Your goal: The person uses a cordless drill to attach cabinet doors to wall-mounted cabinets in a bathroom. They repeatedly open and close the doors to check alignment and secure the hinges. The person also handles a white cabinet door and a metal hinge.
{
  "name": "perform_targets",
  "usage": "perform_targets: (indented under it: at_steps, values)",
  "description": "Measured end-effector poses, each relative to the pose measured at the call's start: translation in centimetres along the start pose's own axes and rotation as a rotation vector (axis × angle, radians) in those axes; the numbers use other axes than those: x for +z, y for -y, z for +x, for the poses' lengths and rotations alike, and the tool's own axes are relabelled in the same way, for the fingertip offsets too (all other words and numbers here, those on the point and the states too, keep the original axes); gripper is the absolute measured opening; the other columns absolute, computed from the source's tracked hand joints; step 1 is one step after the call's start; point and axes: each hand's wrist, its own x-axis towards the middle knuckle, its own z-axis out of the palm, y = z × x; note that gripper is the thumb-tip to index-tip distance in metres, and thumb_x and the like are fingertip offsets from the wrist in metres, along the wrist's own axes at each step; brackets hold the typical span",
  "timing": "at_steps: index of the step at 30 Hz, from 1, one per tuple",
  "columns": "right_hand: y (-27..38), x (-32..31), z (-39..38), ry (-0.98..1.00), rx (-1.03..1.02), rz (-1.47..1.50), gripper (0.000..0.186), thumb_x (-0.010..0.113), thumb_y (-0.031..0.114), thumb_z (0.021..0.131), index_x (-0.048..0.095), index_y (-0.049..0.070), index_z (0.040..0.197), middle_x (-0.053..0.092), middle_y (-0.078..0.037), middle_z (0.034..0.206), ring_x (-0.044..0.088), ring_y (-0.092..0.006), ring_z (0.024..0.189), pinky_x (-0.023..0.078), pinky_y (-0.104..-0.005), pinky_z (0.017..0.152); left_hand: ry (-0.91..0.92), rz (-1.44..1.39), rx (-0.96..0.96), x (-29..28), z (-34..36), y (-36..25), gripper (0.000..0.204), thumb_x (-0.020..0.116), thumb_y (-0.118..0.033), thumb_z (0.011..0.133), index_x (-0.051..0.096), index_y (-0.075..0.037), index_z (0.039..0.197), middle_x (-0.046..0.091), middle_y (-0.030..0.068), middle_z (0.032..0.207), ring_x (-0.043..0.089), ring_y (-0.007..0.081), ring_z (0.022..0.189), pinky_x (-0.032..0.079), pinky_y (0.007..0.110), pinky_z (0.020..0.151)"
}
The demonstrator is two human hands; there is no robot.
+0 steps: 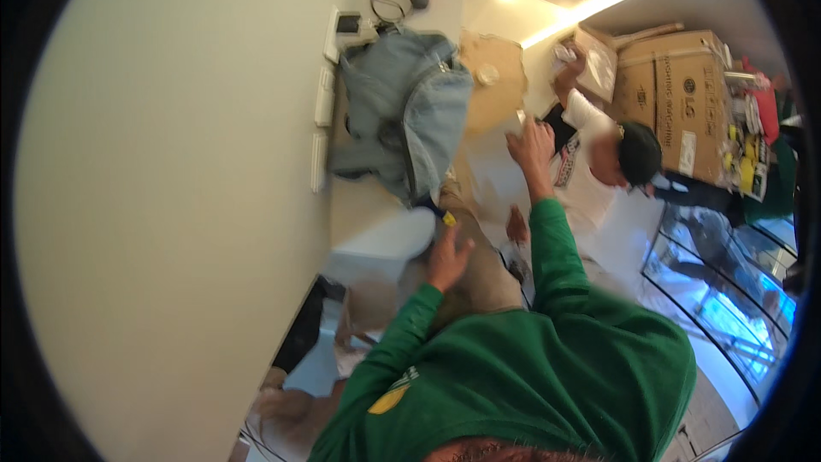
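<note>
My left hand (449, 262) lies over my thigh, fingers apart, holding nothing that I can see. Just beyond its fingertips is a small dark-blue thing with a yellow end (449, 218); whether they touch, I cannot tell. My right hand (534, 147) is raised ahead with its fingers curled together. At its fingertips shows a small pale piece (520, 117), too blurred to name. A grey-blue backpack (398, 111) stands ahead of my left hand, on a pale ledge along the wall.
Another person (590, 154) in a white shirt and dark cap is close by on the right. Behind them stands a large cardboard box (684, 103) beside several packaged goods. Wall sockets (323, 98) line the left wall. A glass panel with dark rails (718, 291) is at the right.
</note>
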Motion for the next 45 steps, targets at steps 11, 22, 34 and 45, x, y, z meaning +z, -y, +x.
perform_targets:
  at_steps: [11,22,34,45]
  values:
    - [-2.1,-0.9,-3.2,0.154,-0.09,0.088,0.06,0.068,0.042,0.103,0.051,-0.006,0.135,0.074,-0.039,0.108,0.073,-0.0556,0.106,0.057,-0.0615,0.094,-0.015,-0.051,0.039,-2.5,-8.5,0.0,0.063,0.073,-0.028,0.104,0.051,-0.004,0.158,0.063,0.0217,0.153,0.068,0.0362,0.133,0.053,0.049,0.113]
    - [-2.8,-6.7,-17.3,-0.043,-0.247,0.1,0.062,0.069,0.037,0.104,0.047,-0.013,0.134,0.073,-0.04,0.105,0.071,-0.0568,0.102,0.055,-0.0636,0.09,-0.054,-0.015,0.098,-6.6,-18.3,6.1,0.06,0.074,-0.027,0.104,0.054,-0.003,0.156,0.067,0.0207,0.148,0.071,0.0322,0.13,0.057,0.045,0.108]
    - [1.2,-21.6,-31.2,-0.051,-0.306,0.111,0.058,0.069,0.033,0.107,0.051,-0.005,0.148,0.074,-0.032,0.122,0.07,-0.0501,0.117,0.053,-0.0549,0.1,-0.216,-0.13,-0.055,-9.5,-23.8,13.7,0.057,0.075,-0.029,0.103,0.059,-0.001,0.15,0.073,0.023,0.136,0.076,0.0333,0.118,0.06,0.044,0.1]
    - [8.2,-35.4,-40.5,0.003,-0.968,0.06,0.055,0.072,0.026,0.105,0.056,-0.012,0.14,0.07,-0.031,0.121,0.066,-0.0514,0.109,0.048,-0.0548,0.097,-0.577,-0.215,-0.123,-8.8,-23.7,19.6,0.047,0.077,-0.03,0.101,0.07,-0.003,0.138,0.079,0.0185,0.123,0.076,0.0303,0.114,0.061,0.044,0.098]
